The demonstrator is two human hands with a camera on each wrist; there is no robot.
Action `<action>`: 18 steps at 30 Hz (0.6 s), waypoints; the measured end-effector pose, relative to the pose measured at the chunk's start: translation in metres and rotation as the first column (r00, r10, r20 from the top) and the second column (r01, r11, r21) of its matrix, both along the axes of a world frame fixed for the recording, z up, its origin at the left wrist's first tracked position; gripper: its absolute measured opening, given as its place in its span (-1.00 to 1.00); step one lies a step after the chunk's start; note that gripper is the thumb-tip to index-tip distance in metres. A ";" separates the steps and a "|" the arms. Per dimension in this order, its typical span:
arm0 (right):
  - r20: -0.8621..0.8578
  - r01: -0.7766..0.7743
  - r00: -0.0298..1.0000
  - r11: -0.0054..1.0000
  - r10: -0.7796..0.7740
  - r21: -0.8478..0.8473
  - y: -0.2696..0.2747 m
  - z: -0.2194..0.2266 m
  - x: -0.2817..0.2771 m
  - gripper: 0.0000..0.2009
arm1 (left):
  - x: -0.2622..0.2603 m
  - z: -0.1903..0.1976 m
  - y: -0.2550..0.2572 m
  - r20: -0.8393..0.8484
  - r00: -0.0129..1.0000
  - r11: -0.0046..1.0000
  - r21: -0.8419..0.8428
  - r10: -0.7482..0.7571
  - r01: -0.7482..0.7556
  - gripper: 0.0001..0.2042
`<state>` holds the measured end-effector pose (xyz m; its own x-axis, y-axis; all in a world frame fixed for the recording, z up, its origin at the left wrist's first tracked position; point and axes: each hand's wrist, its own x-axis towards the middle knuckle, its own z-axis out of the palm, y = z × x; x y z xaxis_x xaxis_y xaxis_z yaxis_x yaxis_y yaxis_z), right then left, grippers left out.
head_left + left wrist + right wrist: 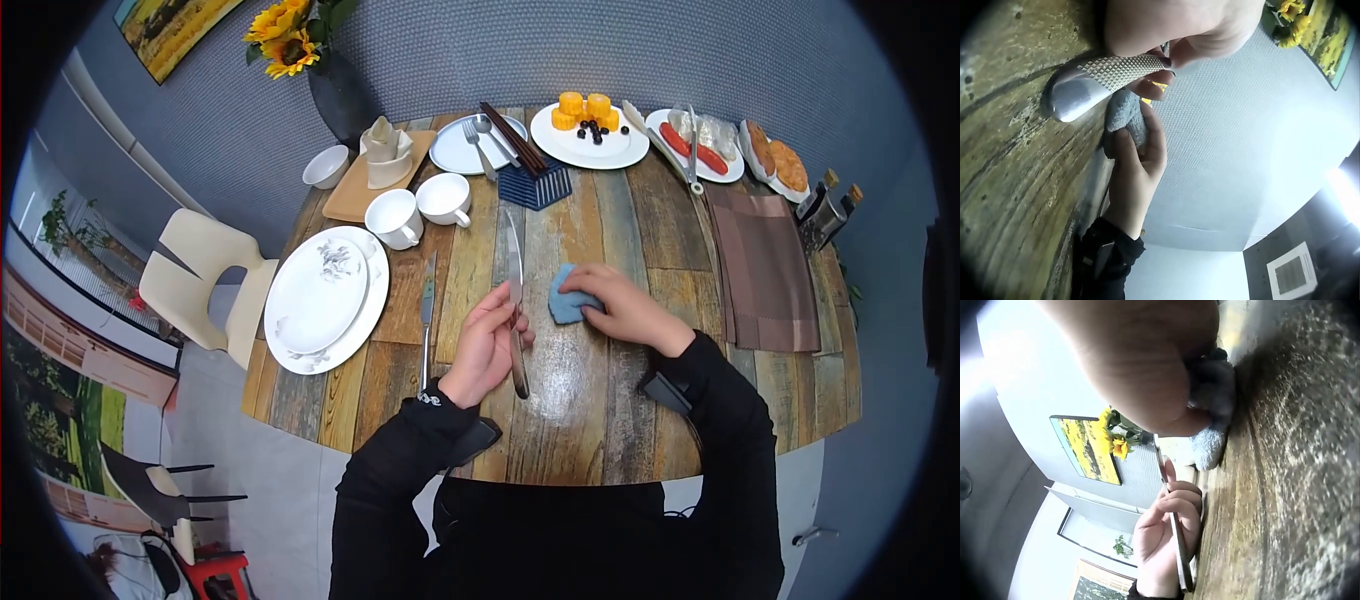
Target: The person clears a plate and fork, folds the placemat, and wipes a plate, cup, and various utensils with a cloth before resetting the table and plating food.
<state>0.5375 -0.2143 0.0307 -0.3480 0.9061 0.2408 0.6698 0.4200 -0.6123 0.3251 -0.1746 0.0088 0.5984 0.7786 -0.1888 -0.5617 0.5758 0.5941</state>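
Note:
In the head view my left hand (487, 345) holds a silver table knife (517, 350) between thumb and fingers, its blade pointing away from me and its handle end toward me. The patterned handle (1119, 74) fills the upper part of the left wrist view. To the right, my right hand (632, 308) grips a crumpled blue cloth (566, 296) close to the tabletop, apart from the knife. In the right wrist view the cloth (1209, 449) shows partly below my fingers. A second knife (427, 320) lies on the table, left of my left hand.
Stacked plates (375, 340) lie at the left, two white cups (392, 216) behind them. At the back stand a wooden tray (345, 200), a plate (455, 152) with cutlery and food plates (625, 155). A brown placemat (765, 270) and bottles (822, 215) are on the right.

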 end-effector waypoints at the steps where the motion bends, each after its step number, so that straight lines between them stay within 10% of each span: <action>1: 0.005 -0.005 1.000 1.000 0.005 0.005 -0.002 0.003 -0.002 -0.65 | -0.002 0.001 0.001 0.045 0.998 0.998 -0.039 -0.051 0.053 -0.67; 11: 0.125 0.057 0.985 0.912 -0.118 0.406 -0.031 0.035 -0.046 -0.79 | -0.004 -0.001 -0.003 -0.040 0.999 0.997 0.074 -0.037 0.039 -0.86; 13: 0.288 -0.021 0.958 0.998 0.001 0.065 -0.038 0.034 -0.055 -0.86 | -0.004 -0.002 -0.002 -0.031 1.000 0.997 0.074 -0.006 0.008 -0.86; 18: 0.390 -0.001 0.921 1.000 0.012 -0.027 -0.043 0.023 -0.081 -0.69 | -0.004 -0.008 0.001 0.015 0.999 0.996 0.077 0.051 -0.052 -0.80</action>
<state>0.4568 -0.2570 0.0536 -0.4156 0.9075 0.0618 0.8550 0.4129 -0.3139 0.3213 -0.1731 0.0005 0.5589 0.8206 -0.1189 -0.5977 0.4981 0.6282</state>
